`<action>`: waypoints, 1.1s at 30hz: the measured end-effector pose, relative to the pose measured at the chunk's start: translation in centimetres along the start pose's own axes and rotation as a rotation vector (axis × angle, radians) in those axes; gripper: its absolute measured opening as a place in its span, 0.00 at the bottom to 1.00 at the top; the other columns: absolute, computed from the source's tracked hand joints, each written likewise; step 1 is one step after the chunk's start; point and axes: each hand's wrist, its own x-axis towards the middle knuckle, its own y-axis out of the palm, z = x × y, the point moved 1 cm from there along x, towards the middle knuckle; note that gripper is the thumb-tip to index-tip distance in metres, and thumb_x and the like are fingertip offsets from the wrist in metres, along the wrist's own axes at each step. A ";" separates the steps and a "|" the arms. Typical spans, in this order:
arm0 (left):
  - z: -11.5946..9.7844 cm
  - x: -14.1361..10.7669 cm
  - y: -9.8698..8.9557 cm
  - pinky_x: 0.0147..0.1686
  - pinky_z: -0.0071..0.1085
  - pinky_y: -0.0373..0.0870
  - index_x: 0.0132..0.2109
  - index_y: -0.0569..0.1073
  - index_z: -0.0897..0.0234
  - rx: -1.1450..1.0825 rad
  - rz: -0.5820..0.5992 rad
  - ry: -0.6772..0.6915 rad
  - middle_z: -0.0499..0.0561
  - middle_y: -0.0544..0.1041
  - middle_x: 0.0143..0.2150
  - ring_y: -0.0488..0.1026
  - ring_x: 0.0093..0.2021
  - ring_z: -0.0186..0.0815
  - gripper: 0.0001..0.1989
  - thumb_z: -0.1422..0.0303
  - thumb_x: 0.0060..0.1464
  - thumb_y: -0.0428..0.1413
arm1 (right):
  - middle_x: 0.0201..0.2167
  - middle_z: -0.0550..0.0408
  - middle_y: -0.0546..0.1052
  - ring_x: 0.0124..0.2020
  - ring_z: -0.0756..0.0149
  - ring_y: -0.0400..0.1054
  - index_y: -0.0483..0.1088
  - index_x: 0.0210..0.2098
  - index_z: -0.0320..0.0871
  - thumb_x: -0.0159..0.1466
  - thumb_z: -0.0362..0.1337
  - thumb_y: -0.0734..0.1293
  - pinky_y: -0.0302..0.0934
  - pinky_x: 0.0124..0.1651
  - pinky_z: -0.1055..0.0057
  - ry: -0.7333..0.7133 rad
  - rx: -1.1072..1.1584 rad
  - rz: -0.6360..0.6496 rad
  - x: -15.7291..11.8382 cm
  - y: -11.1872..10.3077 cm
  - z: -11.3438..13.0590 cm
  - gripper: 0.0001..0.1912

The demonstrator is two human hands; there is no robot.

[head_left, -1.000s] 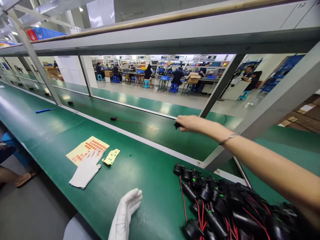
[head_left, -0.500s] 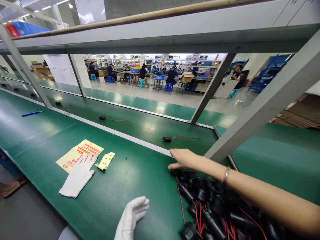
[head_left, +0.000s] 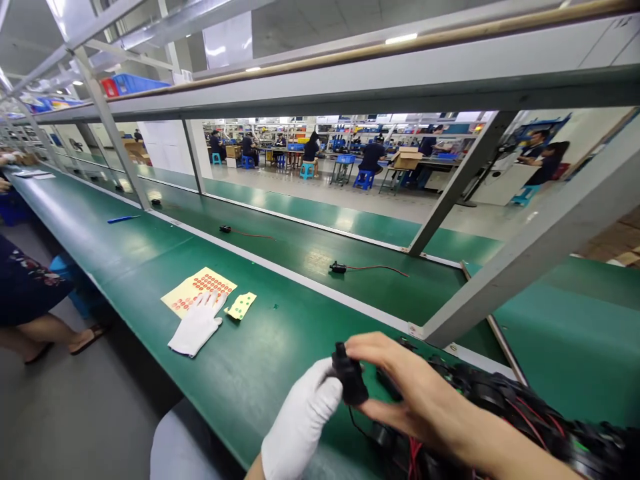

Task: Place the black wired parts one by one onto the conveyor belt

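1. Left hand (head_left: 303, 417): white-gloved; thumb and fingers closed on one side of the black part (head_left: 349, 375).
2. Right hand (head_left: 415, 387): bare; thumb at the lower end of the same part, fingers at its upper end, grasping it.
3. Black part: held between both hands, tilted, above the green tabletop (head_left: 280, 360), just beside the pile of wired parts (head_left: 540, 420).
4. Pile of wired parts: at the right end of the tabletop, partly hidden by the right arm.
5. Empty glove (head_left: 195, 327): near the tabletop's front edge, overlapping the red-sticker sheet (head_left: 183, 287).
6. Green-dot sheet (head_left: 241, 307): just beside the glove, on the far-edge side.
7. Blue tool (head_left: 123, 219): farther left, near the tabletop's far edge.
8. Single wired part (head_left: 338, 267): beyond the tabletop's far edge, red lead extending right.
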 end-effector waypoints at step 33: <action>4.8 -0.1 2.5 0.29 0.31 0.77 0.30 0.79 0.75 -0.886 0.084 -0.549 0.51 0.78 0.23 0.78 0.22 0.35 0.41 0.34 0.33 0.63 | 0.27 0.62 0.64 0.27 0.70 0.58 0.63 0.32 0.44 0.50 0.70 0.70 0.55 0.29 0.75 0.756 0.965 0.063 1.2 2.0 2.4 0.35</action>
